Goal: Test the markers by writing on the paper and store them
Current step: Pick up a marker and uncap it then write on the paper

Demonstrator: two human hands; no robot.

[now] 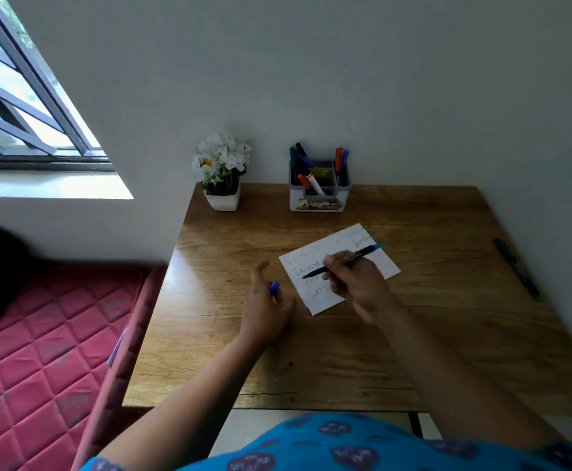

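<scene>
Your right hand pinches a blue-ended marker over the paper, fingers curled round the barrel approx. at its middle. The marker's long axis runs diagonally: dark tip low and toward your left, near the handwritten lines, blue end up and away to your right. Whether the tip touches the sheet can't be told. Your left hand rests on the table just beside the paper's left edge, thumb raised, fingers curled round a small blue cap. So cap and tip lie near each other, cap to the left of the tip; recapping probably means bringing the two hands together across that short gap, w/ the tip already pointing toward the cap hand. The organiser w/ stored markers stands at the table's far edge, straight beyond the paper, beside a flower pot; the right hand is nearer to it. A green marker lies well apart at the far right, long axis running front-to-back, on the right hand's side, likely not yet tested.
</scene>
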